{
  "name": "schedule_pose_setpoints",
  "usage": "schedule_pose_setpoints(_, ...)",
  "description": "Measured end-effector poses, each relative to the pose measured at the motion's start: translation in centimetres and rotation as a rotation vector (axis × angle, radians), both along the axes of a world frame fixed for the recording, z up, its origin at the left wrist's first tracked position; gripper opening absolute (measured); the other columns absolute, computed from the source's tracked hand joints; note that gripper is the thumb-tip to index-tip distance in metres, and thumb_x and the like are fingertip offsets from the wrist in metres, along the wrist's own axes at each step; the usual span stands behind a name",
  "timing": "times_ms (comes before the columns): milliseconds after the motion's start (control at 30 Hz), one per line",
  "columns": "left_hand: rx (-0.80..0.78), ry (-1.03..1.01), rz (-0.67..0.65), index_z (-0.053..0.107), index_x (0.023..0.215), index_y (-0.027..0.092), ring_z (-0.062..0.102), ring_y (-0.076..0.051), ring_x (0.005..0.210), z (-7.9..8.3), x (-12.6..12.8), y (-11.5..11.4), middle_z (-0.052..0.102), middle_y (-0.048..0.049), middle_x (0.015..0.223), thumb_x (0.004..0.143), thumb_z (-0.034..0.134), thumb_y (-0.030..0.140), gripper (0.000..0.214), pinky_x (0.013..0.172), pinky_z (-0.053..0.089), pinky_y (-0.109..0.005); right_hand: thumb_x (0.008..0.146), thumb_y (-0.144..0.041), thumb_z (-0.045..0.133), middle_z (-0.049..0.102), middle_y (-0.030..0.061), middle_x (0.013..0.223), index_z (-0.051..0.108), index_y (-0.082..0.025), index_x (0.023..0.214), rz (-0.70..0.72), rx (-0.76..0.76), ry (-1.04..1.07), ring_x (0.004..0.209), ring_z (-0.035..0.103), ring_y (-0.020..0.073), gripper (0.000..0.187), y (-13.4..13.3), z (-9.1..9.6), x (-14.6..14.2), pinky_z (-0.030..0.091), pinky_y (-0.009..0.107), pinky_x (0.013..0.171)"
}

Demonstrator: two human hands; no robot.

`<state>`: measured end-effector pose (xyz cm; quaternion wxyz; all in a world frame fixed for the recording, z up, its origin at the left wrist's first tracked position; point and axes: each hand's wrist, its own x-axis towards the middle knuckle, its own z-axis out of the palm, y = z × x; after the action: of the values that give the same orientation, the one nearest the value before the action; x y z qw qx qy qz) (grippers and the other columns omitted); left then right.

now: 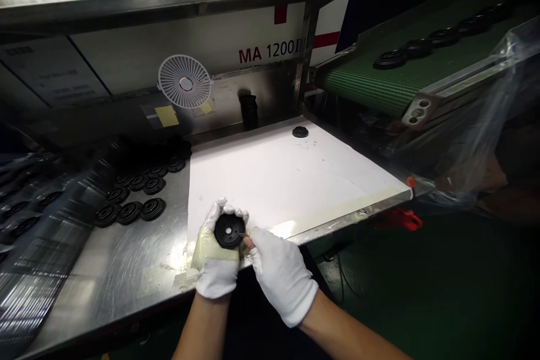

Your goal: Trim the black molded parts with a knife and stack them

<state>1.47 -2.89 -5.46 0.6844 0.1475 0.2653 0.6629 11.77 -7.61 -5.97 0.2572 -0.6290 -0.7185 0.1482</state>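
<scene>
My left hand (217, 261), in a white glove, is closed around a round black plastic disc (229, 230) and holds it face up over the front edge of the white sheet (291, 180). My right hand (280, 273), also gloved, is pinched on a thin small tool whose tip touches the disc's right rim; I cannot make out the tool. Both hands are at the near edge of the steel table (126, 259).
Several black discs (135, 194) lie in rows on the table's left. One disc (300, 131) sits at the sheet's far edge. A green conveyor (379, 87) carries more discs at the right. A small white fan (184, 81) stands at the back; a clear bag (485, 124) hangs right.
</scene>
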Motion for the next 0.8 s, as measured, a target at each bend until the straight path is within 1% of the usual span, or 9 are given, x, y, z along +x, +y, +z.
schedule_pose_setpoints(133,0.037,0.120,0.070,0.062,0.082,0.019,0.058,-0.013,0.071,-0.1,-0.1,-0.1,0.058,-0.0002,0.071,0.070,0.064,0.020,0.012,0.080,0.048,-0.033,0.092,-0.030,0.037,0.063,-0.0012,0.070,0.055,-0.023,0.083,0.000,0.013,0.021,0.059,0.054,0.0129,0.022,0.1,0.1,-0.1,0.023,0.026,0.053)
schedule_pose_setpoints(267,0.056,0.220,0.124,0.063,0.085,0.018,0.059,-0.015,0.074,0.1,0.0,-0.5,0.060,-0.0016,0.073,0.066,0.067,0.021,0.019,0.081,0.049,-0.036,0.092,-0.031,0.036,0.062,-0.0011,0.069,0.055,-0.022,0.081,0.000,0.008,0.008,0.059,0.054,0.0131,0.024,0.2,0.0,0.0,0.023,0.026,0.053)
schedule_pose_setpoints(367,0.047,0.238,0.149,0.063,0.085,0.018,0.059,-0.014,0.073,0.3,0.2,-0.5,0.060,-0.0011,0.073,0.065,0.068,0.019,0.021,0.083,0.048,-0.036,0.092,-0.031,0.035,0.061,-0.0017,0.067,0.055,-0.022,0.080,0.023,-0.005,0.009,0.058,0.054,0.0129,0.024,0.2,0.0,0.0,0.023,0.026,0.053)
schedule_pose_setpoints(500,0.047,0.220,0.166,0.062,0.085,0.018,0.059,-0.013,0.074,0.4,0.6,-0.5,0.060,-0.0005,0.075,0.067,0.066,0.017,0.018,0.085,0.047,-0.036,0.093,-0.030,0.036,0.062,-0.0017,0.069,0.055,-0.023,0.084,0.005,0.015,0.024,0.059,0.054,0.0124,0.023,0.2,0.1,-0.1,0.024,0.026,0.053)
schedule_pose_setpoints(567,0.060,0.225,0.200,0.062,0.086,0.019,0.059,-0.013,0.074,0.3,0.9,-0.6,0.060,0.0000,0.076,0.069,0.064,0.015,0.018,0.086,0.047,-0.035,0.092,-0.030,0.036,0.062,-0.0017,0.068,0.055,-0.022,0.081,0.006,0.002,0.011,0.058,0.054,0.0124,0.023,0.0,0.1,-0.3,0.024,0.026,0.053)
schedule_pose_setpoints(667,0.052,0.246,0.274,0.062,0.088,0.020,0.059,-0.012,0.075,0.1,1.2,-0.7,0.060,0.0012,0.076,0.068,0.064,0.010,0.022,0.087,0.047,-0.035,0.092,-0.031,0.036,0.060,-0.0020,0.066,0.054,-0.022,0.076,0.012,-0.025,0.014,0.057,0.054,0.0123,0.026,-0.3,0.1,-0.8,0.024,0.026,0.051)
schedule_pose_setpoints(733,0.065,0.266,0.295,0.062,0.089,0.020,0.059,-0.012,0.077,-0.1,1.1,-0.7,0.060,0.0015,0.077,0.066,0.064,0.006,0.026,0.088,0.047,-0.034,0.092,-0.031,0.037,0.059,-0.0022,0.065,0.053,-0.021,0.074,0.028,-0.027,0.056,0.057,0.053,0.0119,0.026,-0.5,0.1,-1.1,0.025,0.026,0.051)
schedule_pose_setpoints(800,0.123,0.308,0.296,0.062,0.093,0.020,0.059,-0.013,0.081,-0.2,0.8,-0.7,0.060,0.0011,0.081,0.064,0.064,0.002,0.034,0.090,0.045,-0.035,0.092,-0.030,0.035,0.057,-0.0023,0.065,0.052,-0.021,0.074,0.057,-0.033,0.158,0.057,0.051,0.0113,0.027,-0.6,0.0,-1.1,0.026,0.025,0.051)
